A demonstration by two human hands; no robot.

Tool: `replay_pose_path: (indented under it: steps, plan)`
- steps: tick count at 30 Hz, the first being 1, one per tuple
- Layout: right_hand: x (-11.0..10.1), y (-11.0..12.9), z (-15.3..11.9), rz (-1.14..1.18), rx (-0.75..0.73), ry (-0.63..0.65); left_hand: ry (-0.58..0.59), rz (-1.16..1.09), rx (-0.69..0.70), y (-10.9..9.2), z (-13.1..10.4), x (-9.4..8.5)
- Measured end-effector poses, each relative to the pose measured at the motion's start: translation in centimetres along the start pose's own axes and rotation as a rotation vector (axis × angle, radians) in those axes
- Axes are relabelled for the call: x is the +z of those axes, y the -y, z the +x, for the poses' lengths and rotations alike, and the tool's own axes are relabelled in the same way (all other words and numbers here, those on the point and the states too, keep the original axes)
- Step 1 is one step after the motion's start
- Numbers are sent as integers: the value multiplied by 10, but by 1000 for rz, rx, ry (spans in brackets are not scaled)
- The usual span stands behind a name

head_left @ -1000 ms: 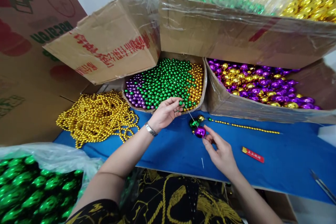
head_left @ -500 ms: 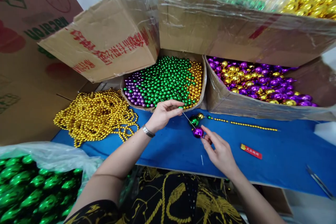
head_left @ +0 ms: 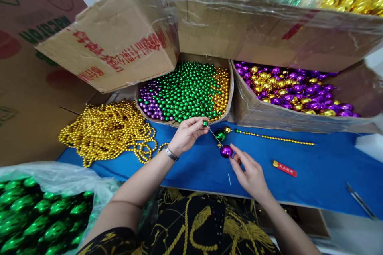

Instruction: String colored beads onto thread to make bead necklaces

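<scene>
My left hand pinches a small green bead between thumb and fingertips. From that bead a thin, pale line, string or needle I cannot tell, slants down to a shiny purple ball. My right hand has thumb and forefinger closed at the right side of this ball. Just behind it lie a larger green ball and a gold bead on the blue table. A strand of small gold beads stretches off to the right.
Behind my hands, one carton holds small green, purple and gold beads; another holds larger purple and gold ones. Gold bead strands are heaped left. A red packet and tweezers lie right. Bagged green balls stand front left.
The green bead shows more fully at my left fingertips, which have shifted slightly. My right hand stays by the purple ball. The whole view has moved a little.
</scene>
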State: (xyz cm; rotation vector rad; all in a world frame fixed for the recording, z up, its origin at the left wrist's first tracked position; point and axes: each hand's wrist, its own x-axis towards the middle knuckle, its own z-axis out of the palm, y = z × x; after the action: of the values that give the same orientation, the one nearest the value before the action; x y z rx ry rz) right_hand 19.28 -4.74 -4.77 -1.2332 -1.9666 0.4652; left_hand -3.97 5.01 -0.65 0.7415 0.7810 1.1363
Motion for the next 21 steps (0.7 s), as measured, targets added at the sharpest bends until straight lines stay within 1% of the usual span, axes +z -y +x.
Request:
replay_pose_path:
  steps: [4,6,8,10,12,14,15,17,18,21]
  plan:
    - [-2,-1,0,-16,5,22,-8,64,38,-2,-2,-2]
    - [-1,-1,0,-41,-5,21,-7,157,95,-3,-5,-2]
    - [4,-3,-1,-66,-15,6,1,277,167,1,-8,-2]
    - [15,-7,-3,-59,12,-16,21,365,195,9,-11,-1]
    - [28,-15,-6,-18,70,-35,45,412,165,23,-14,0]
    - [37,-25,-9,4,105,-17,51,475,159,37,-17,1]
    - [39,-30,-9,-8,112,8,48,522,184,43,-18,2]
    - [36,-35,-8,-57,124,59,52,628,277,47,-19,5]
    - [32,-35,-5,-76,134,75,68,679,324,45,-20,9]
    - [17,-24,7,-28,128,64,142,756,409,30,-18,25]
